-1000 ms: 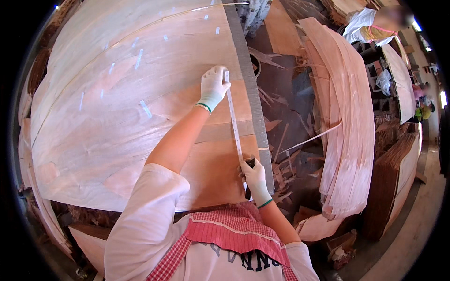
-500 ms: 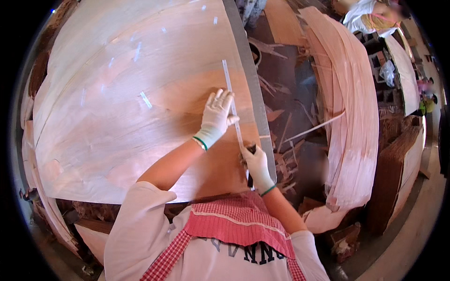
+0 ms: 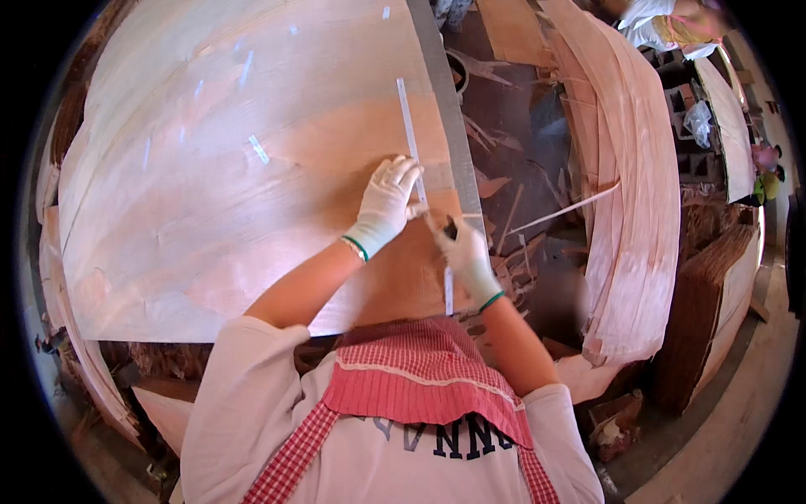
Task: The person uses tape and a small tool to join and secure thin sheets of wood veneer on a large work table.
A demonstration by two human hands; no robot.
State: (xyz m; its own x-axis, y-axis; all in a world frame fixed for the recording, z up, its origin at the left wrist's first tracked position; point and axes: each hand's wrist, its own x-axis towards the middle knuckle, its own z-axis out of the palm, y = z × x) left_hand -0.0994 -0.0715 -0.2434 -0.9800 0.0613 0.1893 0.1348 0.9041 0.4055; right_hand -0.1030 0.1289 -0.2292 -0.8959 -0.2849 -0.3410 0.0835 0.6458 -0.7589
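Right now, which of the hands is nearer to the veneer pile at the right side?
Right. The right hand is left of the veneer pile, with a gap between; the left hand is farther left, at the white strip.

Person in a white T-shirt (image 3: 361, 470) and red checked apron (image 3: 416, 349).
White gloves (image 3: 372, 220) with green edges (image 3: 354, 247) cover left hand (image 3: 389, 191) and right hand (image 3: 467, 256); loose short sleeves (image 3: 252, 349), dark chest lettering (image 3: 474, 440), white apron trim (image 3: 437, 383).
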